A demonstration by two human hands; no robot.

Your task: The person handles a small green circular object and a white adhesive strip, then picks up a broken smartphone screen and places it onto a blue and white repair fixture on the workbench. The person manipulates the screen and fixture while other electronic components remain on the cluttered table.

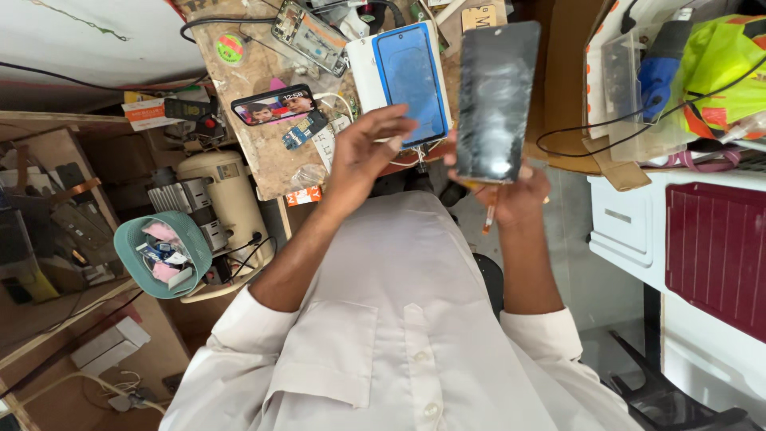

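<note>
My right hand (pixel 515 195) holds up a detached black phone screen panel (pixel 495 100) by its lower end; a thin orange flex cable (pixel 487 217) hangs below the hand. Just left of it, my left hand (pixel 363 152) is raised with its fingers spread and nothing in it. Its fingertips reach the edge of a blue phone (pixel 411 80), which lies on a white box (pixel 363 72) on the worn wooden bench top (pixel 255 152). My pale shirt fills the bottom of the view.
On the bench lie a phone with a lit screen (pixel 275 104) and an opened phone (pixel 309 36) among cables. A cream canister (pixel 227 191) and green basket (pixel 163 255) sit left. A cardboard box (pixel 566 80), yellow-green bag (pixel 718 72) and white drawer unit (pixel 630 223) stand right.
</note>
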